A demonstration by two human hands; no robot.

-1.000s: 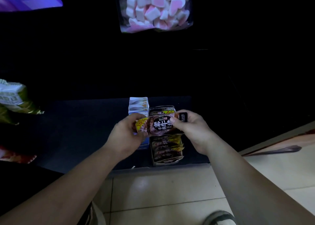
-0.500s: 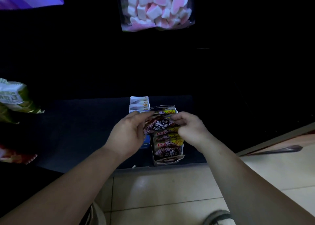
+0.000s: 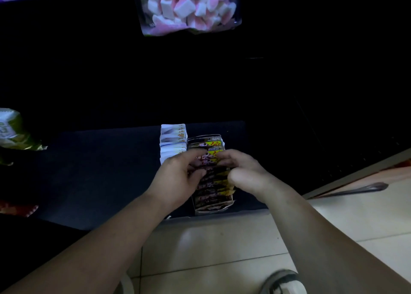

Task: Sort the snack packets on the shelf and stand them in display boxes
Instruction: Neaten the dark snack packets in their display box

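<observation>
Both hands are working at the brown display box (image 3: 212, 204) on the dark shelf (image 3: 100, 178). The left hand (image 3: 178, 178) and right hand (image 3: 242, 171) are pinching opposite ends of one brown packet (image 3: 205, 160), fingers curled around it. Its long axis is running left to right, directly over the row of standing packets; both hands are equally near.

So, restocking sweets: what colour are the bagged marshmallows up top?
Pink and white marshmallows, clearest in the head view.

hands (image 3: 178, 178) hide the middle packets (image 3: 211, 160); marshmallow bag (image 3: 189, 6) cropped.
</observation>
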